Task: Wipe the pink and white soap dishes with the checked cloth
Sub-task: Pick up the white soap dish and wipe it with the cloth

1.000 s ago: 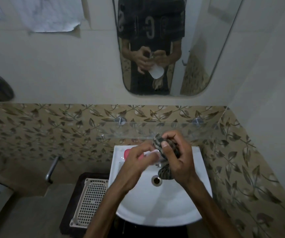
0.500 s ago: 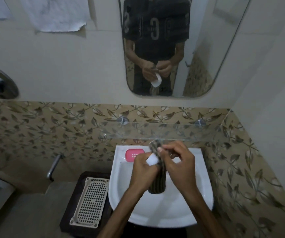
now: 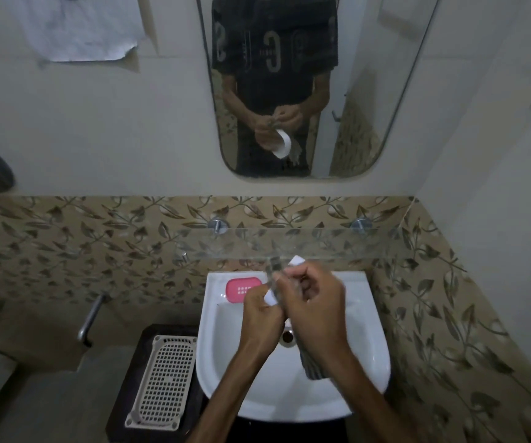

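Since the earlier frames both hands have risen slightly toward the glass shelf (image 3: 289,247), and the checked cloth (image 3: 313,366), previously bunched near the fingers, now trails lower, below the right wrist over the basin.

Left hand (image 3: 262,318): closed around the white soap dish (image 3: 296,261), held above the sink (image 3: 222,362). Only the dish's upper corner and a sliver beside the left thumb show; the rest is hidden by the hands.

Right hand (image 3: 316,302): fingers curled, pinching the cloth against the dish. A narrow strip of cloth rises between the two hands; the long end hangs down past the right forearm. The exact contact area on the dish cannot be told, owing to motion blur.

Pink soap dish (image 3: 243,290): resting flat on the rear left ledge of the sink, just left of the left hand, not touched.

Mirror (image 3: 289,91): its reflection shows the person in a dark printed shirt, holding the white dish tilted, with cloth hanging beside it.

Surroundings: a white perforated tray (image 3: 162,382) lies on a dark stand left of the sink. A metal handle (image 3: 93,314) projects from the leaf-patterned tile. The drain hole (image 3: 287,337) is visible between the wrists.
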